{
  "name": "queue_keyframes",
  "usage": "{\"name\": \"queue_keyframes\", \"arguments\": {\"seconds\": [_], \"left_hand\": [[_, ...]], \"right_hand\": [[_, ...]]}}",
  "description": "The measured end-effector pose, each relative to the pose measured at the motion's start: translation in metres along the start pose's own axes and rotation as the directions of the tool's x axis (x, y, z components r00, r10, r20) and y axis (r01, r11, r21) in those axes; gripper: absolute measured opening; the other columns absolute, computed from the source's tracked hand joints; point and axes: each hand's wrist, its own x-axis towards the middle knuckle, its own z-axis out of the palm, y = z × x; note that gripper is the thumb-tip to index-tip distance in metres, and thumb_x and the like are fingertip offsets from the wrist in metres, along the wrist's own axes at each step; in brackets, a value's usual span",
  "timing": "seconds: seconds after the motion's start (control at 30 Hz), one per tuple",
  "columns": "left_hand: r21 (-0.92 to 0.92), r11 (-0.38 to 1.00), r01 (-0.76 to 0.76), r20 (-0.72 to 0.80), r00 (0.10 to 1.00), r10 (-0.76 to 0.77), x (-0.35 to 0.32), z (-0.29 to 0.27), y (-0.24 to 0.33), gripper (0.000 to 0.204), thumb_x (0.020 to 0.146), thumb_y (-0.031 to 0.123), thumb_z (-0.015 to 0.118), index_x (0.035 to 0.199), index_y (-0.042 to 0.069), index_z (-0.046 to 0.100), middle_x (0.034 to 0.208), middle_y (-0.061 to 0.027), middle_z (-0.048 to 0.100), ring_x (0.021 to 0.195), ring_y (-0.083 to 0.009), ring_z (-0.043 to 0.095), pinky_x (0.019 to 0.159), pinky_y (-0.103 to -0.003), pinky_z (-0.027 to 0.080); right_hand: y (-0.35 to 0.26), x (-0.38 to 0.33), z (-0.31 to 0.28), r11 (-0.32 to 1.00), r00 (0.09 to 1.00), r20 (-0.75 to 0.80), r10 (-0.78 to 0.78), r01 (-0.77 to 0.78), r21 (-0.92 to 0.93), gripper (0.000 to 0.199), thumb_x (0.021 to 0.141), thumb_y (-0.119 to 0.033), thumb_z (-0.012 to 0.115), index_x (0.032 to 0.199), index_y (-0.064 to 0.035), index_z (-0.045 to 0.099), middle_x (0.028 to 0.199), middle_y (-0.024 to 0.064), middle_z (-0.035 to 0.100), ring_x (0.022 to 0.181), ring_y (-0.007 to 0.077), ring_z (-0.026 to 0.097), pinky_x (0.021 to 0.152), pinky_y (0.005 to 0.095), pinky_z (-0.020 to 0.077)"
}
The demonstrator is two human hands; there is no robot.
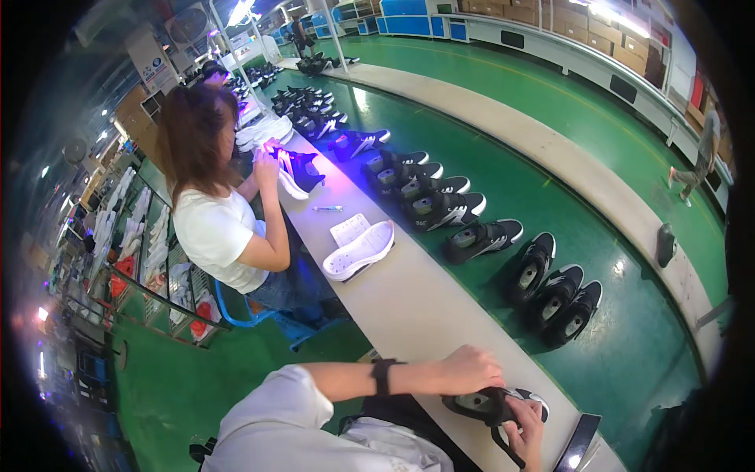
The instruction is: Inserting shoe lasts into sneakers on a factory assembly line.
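A black sneaker with a white toe edge (476, 404) is on the pale bench directly before me. My left hand (470, 370), with a black band on its wrist, reaches across from the left. Its fingers are curled down at the shoe's far side by the opening; whatever they pinch is hidden. From the near side my right hand (527, 425) grips the front part of the shoe, thumb and fingers wrapped over the upper. A black strap-like strip (507, 448) hangs down beside that hand.
White soles (360, 252), a paper sheet (349, 228) and a pen (328, 208) lie further up the bench (425, 303). A seated co-worker (224, 204) handles a shoe under purple light. Black sneakers (539, 267) line the green surface to the right. A dark metal-edged block (578, 444) stands near my right hand.
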Motion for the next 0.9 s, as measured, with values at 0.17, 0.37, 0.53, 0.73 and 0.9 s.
{"name": "queue_keyframes", "arguments": {"seconds": [0.17,0.37,0.53,0.73,0.9], "left_hand": [[-0.189,0.965,0.18,0.129,0.979,-0.158,-0.059,0.005,0.06,0.013,0.087,0.01,0.061,0.097,0.001,0.061,0.104,-0.0146,0.064,0.1,-0.03,0.064,0.084,-0.041,0.052],[-0.439,0.862,0.252,0.324,0.94,-0.11,-0.072,0.026,0.04,0.016,0.088,0.002,0.056,0.104,-0.003,0.059,0.122,-0.0176,0.058,0.116,-0.0329,0.058,0.089,-0.042,0.052],[-0.612,0.785,-0.098,0.097,0.976,0.197,-0.049,0.004,0.017,0.018,0.087,0.007,0.061,0.104,0.003,0.061,0.114,-0.0143,0.059,0.104,-0.0316,0.06,0.084,-0.042,0.052],[-0.197,0.977,0.08,-0.036,0.995,-0.089,-0.015,0.013,0.016,0.032,0.076,0.025,0.077,0.104,0.014,0.065,0.107,-0.0047,0.06,0.097,-0.0278,0.058,0.082,-0.039,0.051],[-0.147,0.988,0.039,-0.058,0.997,-0.048,-0.011,0.018,0.014,0.035,0.071,0.018,0.08,0.103,0.015,0.066,0.103,-0.0018,0.061,0.092,-0.0252,0.059,0.077,-0.037,0.053]], "right_hand": [[0.009,0.016,-0.02,0.991,0.982,0.187,-0.032,0.055,-0.123,0.074,0.056,-0.034,0.088,0.119,-0.0022,0.066,0.114,0.0089,0.069,0.094,0.0296,0.056,0.089,0.0391,0.0447],[0.0,0.027,-0.001,0.97,0.995,0.093,-0.038,0.06,-0.235,0.064,0.048,-0.026,0.089,0.105,-0.004,0.071,0.096,0.0083,0.068,0.089,0.0299,0.056,0.077,0.0388,0.0492],[-0.016,0.035,0.002,0.943,0.988,0.037,-0.151,0.155,-0.293,0.057,0.053,-0.027,0.089,0.1,-0.0048,0.066,0.095,0.0089,0.065,0.092,0.0343,0.055,0.079,0.042,0.0498],[-0.021,0.041,-0.003,0.97,0.976,0.215,0.013,0.04,-0.241,0.055,0.063,-0.012,0.082,0.112,-0.0033,0.059,0.108,0.0127,0.059,0.1,0.0362,0.053,0.084,0.0423,0.049],[-0.037,-0.004,-0.039,0.993,0.972,0.207,0.11,-0.116,0.017,0.047,0.07,0.008,0.071,0.115,-0.0047,0.066,0.117,0.012,0.062,0.096,0.0292,0.059,0.08,0.0379,0.053]]}}
